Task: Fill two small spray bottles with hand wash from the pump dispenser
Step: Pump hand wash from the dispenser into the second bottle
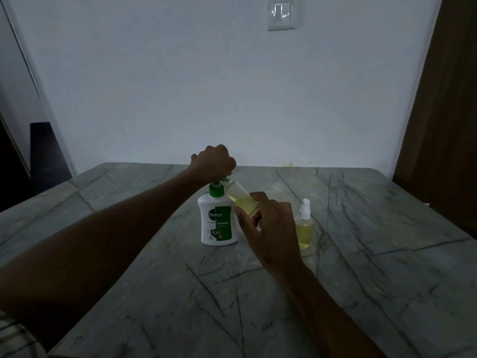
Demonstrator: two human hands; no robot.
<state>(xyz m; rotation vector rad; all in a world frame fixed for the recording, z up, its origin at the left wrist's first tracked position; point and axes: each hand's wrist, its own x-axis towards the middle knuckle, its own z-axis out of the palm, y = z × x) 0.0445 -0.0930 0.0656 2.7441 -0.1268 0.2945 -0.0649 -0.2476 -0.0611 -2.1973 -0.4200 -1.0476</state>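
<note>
A white pump dispenser (218, 223) with a green label and green collar stands in the middle of the table. My left hand (213, 162) is closed over its pump head from above. My right hand (268, 228) holds a small clear spray bottle (242, 198), tilted, its open mouth up against the green nozzle; yellowish liquid fills part of it. A second small spray bottle (304, 228) stands upright just right of my right hand, capped with a white sprayer and holding yellowish liquid.
The grey marble table (374, 267) runs to a white wall behind. A dark wooden panel (444, 112) rises at the right. A dark object (44, 151) stands off the table's left side. A light switch (281, 14) is on the wall.
</note>
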